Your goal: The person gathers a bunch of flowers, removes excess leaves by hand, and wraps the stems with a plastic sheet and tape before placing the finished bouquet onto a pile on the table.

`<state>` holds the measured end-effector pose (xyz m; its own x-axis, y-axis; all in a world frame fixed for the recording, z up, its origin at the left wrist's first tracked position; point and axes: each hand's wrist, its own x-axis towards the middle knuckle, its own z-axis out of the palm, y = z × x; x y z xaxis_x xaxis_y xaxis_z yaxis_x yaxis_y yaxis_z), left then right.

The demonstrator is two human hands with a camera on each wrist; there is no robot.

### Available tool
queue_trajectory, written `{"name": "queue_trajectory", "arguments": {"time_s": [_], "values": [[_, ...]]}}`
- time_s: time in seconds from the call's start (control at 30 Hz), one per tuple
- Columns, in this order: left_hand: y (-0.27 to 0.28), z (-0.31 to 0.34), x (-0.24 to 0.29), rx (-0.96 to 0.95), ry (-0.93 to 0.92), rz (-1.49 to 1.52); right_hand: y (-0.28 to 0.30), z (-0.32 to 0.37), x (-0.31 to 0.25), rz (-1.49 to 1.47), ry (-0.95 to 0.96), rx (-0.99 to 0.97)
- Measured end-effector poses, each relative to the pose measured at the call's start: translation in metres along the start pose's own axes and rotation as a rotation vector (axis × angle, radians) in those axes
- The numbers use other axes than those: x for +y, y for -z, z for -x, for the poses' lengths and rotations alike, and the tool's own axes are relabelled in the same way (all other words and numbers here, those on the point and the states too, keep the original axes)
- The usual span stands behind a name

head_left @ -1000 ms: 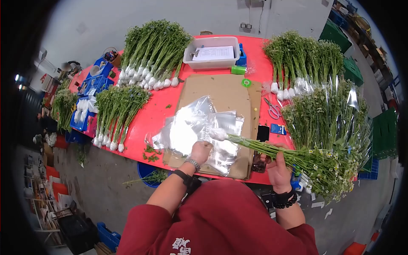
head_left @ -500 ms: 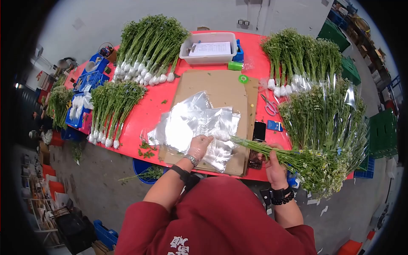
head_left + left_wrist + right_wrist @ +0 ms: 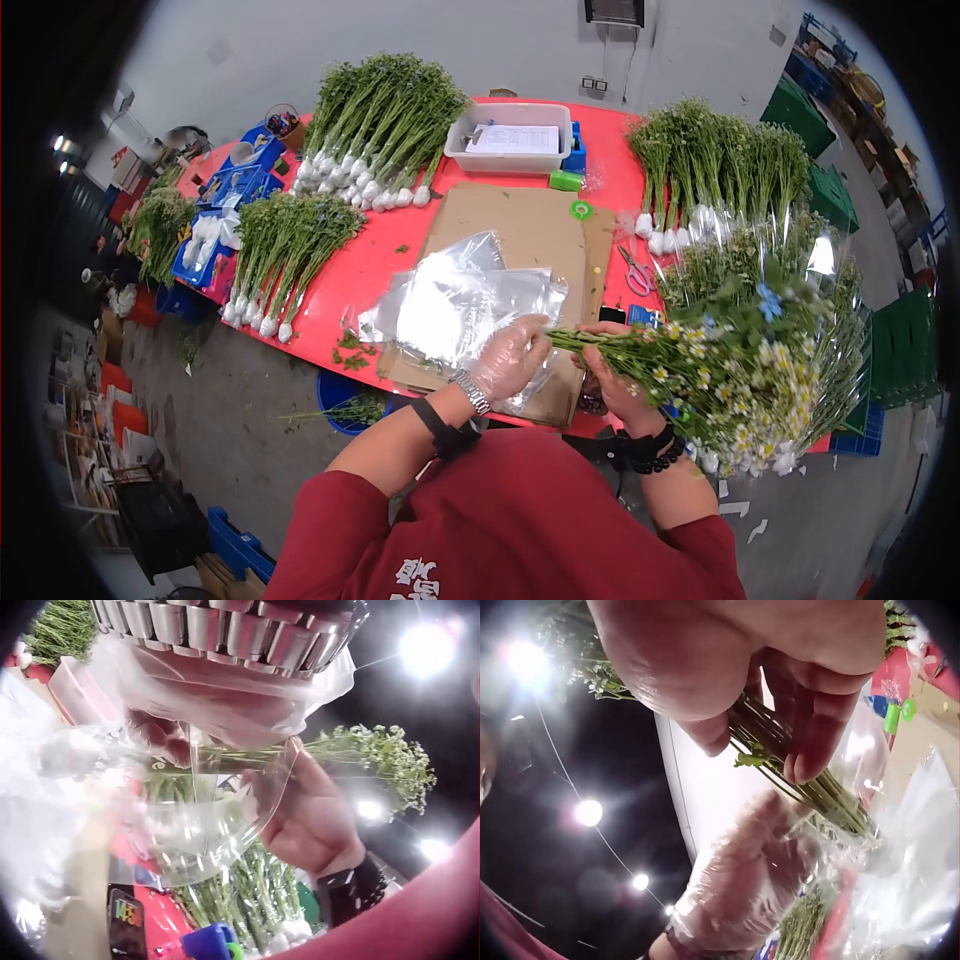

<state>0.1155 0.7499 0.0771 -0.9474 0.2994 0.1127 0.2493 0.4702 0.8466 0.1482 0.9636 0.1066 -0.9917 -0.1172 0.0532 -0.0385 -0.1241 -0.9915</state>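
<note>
A bunch of small white-and-yellow flowers (image 3: 740,400) lies across in front of the person, its blooms to the right. My right hand (image 3: 622,392) grips its green stems (image 3: 832,799) partway along. In a thin clear glove, my left hand (image 3: 512,360) curls round the stems near their cut end. That end's white wrapping is hidden behind the left hand in the head view. Clear plastic sleeves (image 3: 445,305) lie spread on cardboard (image 3: 530,220) just beyond the left hand. Right of the cardboard are pink-handled scissors (image 3: 637,272) and a phone (image 3: 126,922).
Bunches with white-wrapped ends (image 3: 375,130) stand at the back left, with more (image 3: 285,250) nearer. Others lie at the right (image 3: 720,160), some in clear sleeves. A plastic bin (image 3: 508,160) holding papers and a green tape roll (image 3: 581,210) are at the back of the red table (image 3: 330,290).
The left hand has moved right and up, from beside the white-wrapped end onto the stems. The right hand has shifted slightly left, and the blooms have swung up closer to the head camera.
</note>
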Motion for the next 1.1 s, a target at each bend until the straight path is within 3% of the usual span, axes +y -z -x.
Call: {"name": "queue_trajectory", "arguments": {"time_s": [0.03, 0.1, 0.13, 0.2, 0.23, 0.3, 0.33, 0.43, 0.57, 0.63, 0.7, 0.8, 0.83, 0.9, 0.93, 0.97, 1.0, 1.03, 1.1], "values": [[0.005, 0.001, 0.019, 0.007, -0.002, -0.004, -0.002, -0.004, 0.003, -0.001, 0.006, -0.006], [0.014, 0.002, 0.054, -0.05, 0.225, 0.229, -0.004, -0.014, 0.016, 0.143, 0.015, -0.078], [0.017, 0.0, 0.056, -0.044, 0.221, 0.23, -0.004, -0.018, 0.018, 0.339, -0.042, -0.09], [0.029, -0.002, 0.056, 0.144, 0.051, 0.085, 0.007, -0.017, 0.015, -0.619, -0.211, -0.178], [0.036, -0.003, 0.053, 0.146, 0.046, 0.086, 0.008, -0.023, 0.012, -0.71, -0.236, -0.219], [0.055, -0.004, 0.049, 0.331, -0.144, -0.305, 0.008, -0.031, 0.009, -0.506, -0.19, -0.266], [0.064, 0.0, 0.054, 0.253, 0.003, -0.321, 0.006, -0.036, 0.008, -0.345, -0.151, -0.277], [0.078, 0.009, 0.062, 0.248, -0.097, -0.236, -0.002, -0.047, -0.001, 0.051, -0.041, -0.283], [0.096, 0.016, 0.05, 0.018, -0.251, -0.405, -0.015, -0.05, -0.012, 0.263, 0.03, -0.253], [0.107, 0.015, 0.053, -0.042, -0.198, -0.457, -0.024, -0.052, -0.016, 0.345, 0.058, -0.241], [0.115, 0.015, 0.056, -0.043, -0.018, -0.531, -0.033, -0.052, -0.02, 0.432, 0.08, -0.228], [0.108, 0.006, -0.011, 0.072, -0.131, -0.536, -0.045, -0.053, -0.025, 0.626, 0.103, -0.212], [0.116, 0.009, -0.003, 0.105, -0.213, -0.46, -0.048, -0.052, -0.026, 0.74, 0.11, -0.216], [0.125, 0.009, 0.003, 0.012, 0.039, -0.002, -0.041, -0.039, -0.029, 0.971, 0.089, -0.249], [0.128, 0.008, -0.004, 0.007, -0.005, -0.167, -0.043, -0.036, -0.033, 1.032, 0.062, -0.276], [0.121, 0.003, -0.036, 0.025, -0.144, -0.209, -0.036, -0.035, -0.022, 0.813, -0.018, -0.323], [0.13, 0.007, -0.022, -0.017, -0.04, -0.146, -0.029, -0.034, -0.01, 0.598, -0.106, -0.355], [0.14, 0.011, -0.008, -0.052, 0.065, -0.087, -0.031, -0.028, -0.008, 0.609, -0.164, -0.295], [0.148, 0.001, -0.009, -0.164, 0.095, -0.101, -0.044, -0.04, -0.009, 0.737, -0.264, -0.172]]}}
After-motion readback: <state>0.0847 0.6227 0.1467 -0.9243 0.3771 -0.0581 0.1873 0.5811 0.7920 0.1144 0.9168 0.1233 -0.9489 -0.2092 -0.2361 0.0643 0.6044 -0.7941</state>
